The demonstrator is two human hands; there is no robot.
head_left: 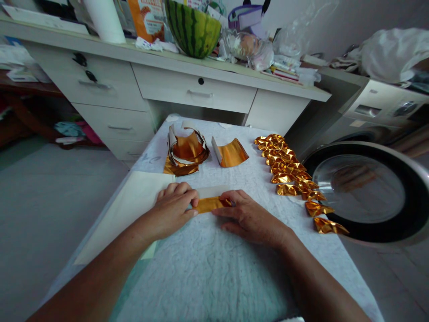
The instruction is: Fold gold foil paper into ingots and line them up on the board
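A folded strip of gold foil paper lies between my two hands on the covered table. My left hand is closed on its left end, thumb and index finger pinching the edge. At the right end, my right hand grips the strip with bent fingers. Behind my hands, a single curled gold sheet rests beside a stack of curled gold sheets. Along the table's right side run rows of folded gold foil pieces.
Pale paper sheets lie under and left of my left arm. An open washing machine door stands close to the table's right edge. Behind is a white drawer desk bearing a cut watermelon, a paper roll and plastic bags.
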